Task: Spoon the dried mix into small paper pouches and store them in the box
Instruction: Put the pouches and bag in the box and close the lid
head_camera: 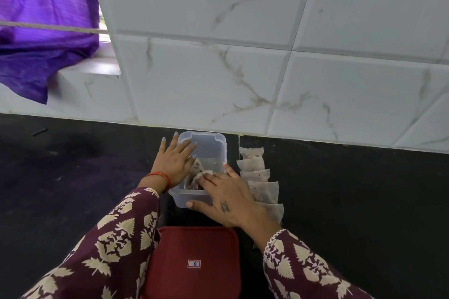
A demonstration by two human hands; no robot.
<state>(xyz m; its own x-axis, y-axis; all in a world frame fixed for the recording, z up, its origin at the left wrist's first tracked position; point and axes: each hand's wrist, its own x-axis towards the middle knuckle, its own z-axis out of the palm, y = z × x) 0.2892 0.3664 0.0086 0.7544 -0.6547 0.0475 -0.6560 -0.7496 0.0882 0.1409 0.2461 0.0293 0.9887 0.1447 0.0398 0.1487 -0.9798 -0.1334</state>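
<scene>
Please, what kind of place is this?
Probably a home kitchen: a dark stone counter meets a marble-look tiled wall, a purple cloth hangs at a barred window, and a clear plastic box stands there.

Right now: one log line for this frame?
left hand steadies box | right hand tucks pouch in | pouch row waits | lid off

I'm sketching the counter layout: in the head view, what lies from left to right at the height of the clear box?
Left hand → clear plastic box → row of filled paper pouches.
</scene>
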